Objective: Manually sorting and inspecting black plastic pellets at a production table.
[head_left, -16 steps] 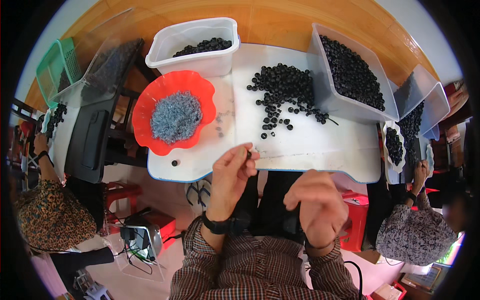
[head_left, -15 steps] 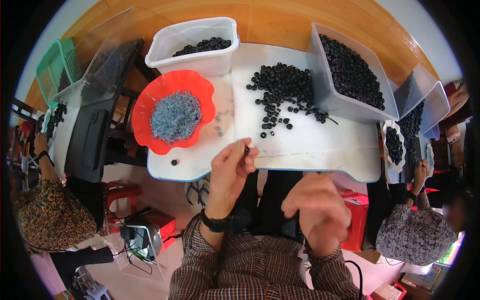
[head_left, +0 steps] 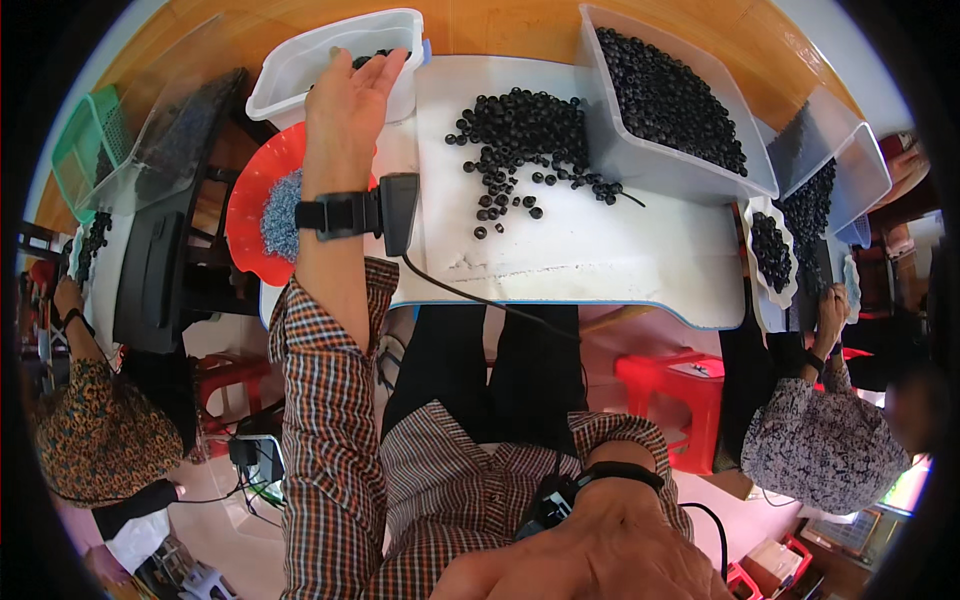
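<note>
My left hand [head_left: 352,95] reaches over the near rim of a white plastic tub [head_left: 280,85], fingers stretched out and apart. Inside the tub, partly behind the fingers, are small black ring-like pieces [head_left: 385,53]. Under my left forearm lies a red scalloped bowl [head_left: 245,225] of tiny clear-bluish pieces [head_left: 282,215], half covered by the arm. My right hand [head_left: 600,565] is raised close to the camera at the lower edge; its back shows and its fingers are out of sight. A loose pile of the black pieces [head_left: 530,130] is spread on the white table [head_left: 560,260].
A large clear bin [head_left: 680,160] full of black pieces stands at the table's right. Beyond it are a white scalloped dish [head_left: 772,255] and a co-worker's hand [head_left: 832,310]. A second co-worker [head_left: 115,420] sits at left. A red stool [head_left: 680,390] stands below the table.
My left hand has moved up and left from the table's front edge to the white tub, and its pinch on a small black piece has opened. My right hand has come down toward the camera.
</note>
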`<state>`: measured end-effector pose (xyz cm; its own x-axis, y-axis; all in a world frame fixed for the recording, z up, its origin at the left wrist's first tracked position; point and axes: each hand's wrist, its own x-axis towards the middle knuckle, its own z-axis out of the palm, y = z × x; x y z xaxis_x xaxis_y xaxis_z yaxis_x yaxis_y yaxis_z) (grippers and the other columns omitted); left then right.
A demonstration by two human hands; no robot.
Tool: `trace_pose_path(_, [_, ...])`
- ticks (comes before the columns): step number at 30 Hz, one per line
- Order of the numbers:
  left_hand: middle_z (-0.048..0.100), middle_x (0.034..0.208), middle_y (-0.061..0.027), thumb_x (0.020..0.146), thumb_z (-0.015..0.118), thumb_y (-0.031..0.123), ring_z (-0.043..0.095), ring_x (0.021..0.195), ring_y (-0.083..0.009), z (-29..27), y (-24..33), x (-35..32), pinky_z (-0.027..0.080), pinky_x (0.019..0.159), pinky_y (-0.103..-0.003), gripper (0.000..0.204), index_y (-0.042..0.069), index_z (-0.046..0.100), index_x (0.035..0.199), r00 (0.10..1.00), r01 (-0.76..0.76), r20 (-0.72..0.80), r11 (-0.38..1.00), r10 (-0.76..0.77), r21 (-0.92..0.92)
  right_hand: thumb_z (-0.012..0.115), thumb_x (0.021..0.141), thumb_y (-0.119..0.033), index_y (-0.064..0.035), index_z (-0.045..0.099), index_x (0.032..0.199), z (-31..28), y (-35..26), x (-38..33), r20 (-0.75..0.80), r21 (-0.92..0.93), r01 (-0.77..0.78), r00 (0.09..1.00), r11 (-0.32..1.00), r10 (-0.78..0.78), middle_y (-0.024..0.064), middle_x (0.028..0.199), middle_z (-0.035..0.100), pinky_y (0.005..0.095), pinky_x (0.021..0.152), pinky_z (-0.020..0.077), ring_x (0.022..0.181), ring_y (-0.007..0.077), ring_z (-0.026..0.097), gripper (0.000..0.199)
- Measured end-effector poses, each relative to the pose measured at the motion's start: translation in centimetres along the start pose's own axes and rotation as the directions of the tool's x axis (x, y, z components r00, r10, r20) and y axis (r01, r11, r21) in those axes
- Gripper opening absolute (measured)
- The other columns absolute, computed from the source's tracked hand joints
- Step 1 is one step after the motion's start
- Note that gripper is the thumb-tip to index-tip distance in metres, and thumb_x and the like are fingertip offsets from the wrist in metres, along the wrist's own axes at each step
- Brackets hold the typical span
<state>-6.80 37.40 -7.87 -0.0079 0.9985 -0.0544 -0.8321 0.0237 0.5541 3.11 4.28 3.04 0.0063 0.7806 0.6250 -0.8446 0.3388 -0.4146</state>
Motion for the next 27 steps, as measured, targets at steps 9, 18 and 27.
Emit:
trace_pose_path(9, [0.064, 0.096, -0.0152, 0.094, 0.058, 0.013, 0.063, 0.083, -0.0183, -3.6, -2.4, -6.5, 0.054, 0.075, -0.029, 0.027, -0.01, 0.057, 0.109, 0.992, 0.036, 0.105, 0.953, -0.07, 0.3, 0.036, 0.101, -0.05, -0.0154, 0.069, 0.118, -1.9, 2.9, -1.5, 0.025, -0.137, 0.382, 0.924, 0.914, -0.382, 0.0137, 0.119, 0.06, 0.048, 0.089, 0.0456, 0.108, 0.0351, 0.051, 0.051])
trace_pose_path(18, [0.065, 0.078, -0.0067, 0.084, 0.07, 0.007, 0.058, 0.063, -0.0114, -7.8, -7.2, -17.0, 0.047, 0.058, -0.027, 0.012, -0.001, 0.07, 0.093, 0.936, -0.352, 0.329, 0.273, 0.127, 0.895, 0.06, 0.086, -0.016, 0.0068, 0.063, 0.106, -9.6, -0.4, -5.2, -0.273, -0.511, -0.338, 0.936, 0.79, 0.224, 0.0183, 0.092, 0.063, 0.0288, 0.064, 0.0521, 0.076, 0.0214, 0.064, 0.031])
trace_pose_path(27, [0.058, 0.084, -0.012, 0.082, 0.07, 0.012, 0.062, 0.07, -0.0293, -7.1, -9.1, -17.1, 0.05, 0.06, -0.039, 0.016, 0.005, 0.069, 0.097, 0.923, -0.361, 0.375, -0.145, 0.09, 0.921, 0.063, 0.086, 0.003, 0.0017, 0.064, 0.097, -18.2, 4.6, -7.2, -0.46, -0.884, -0.454, 0.887, 0.111, -0.039, 0.0094, 0.083, 0.062, 0.0245, 0.061, 0.0472, 0.065, 0.0142, 0.059, 0.011])
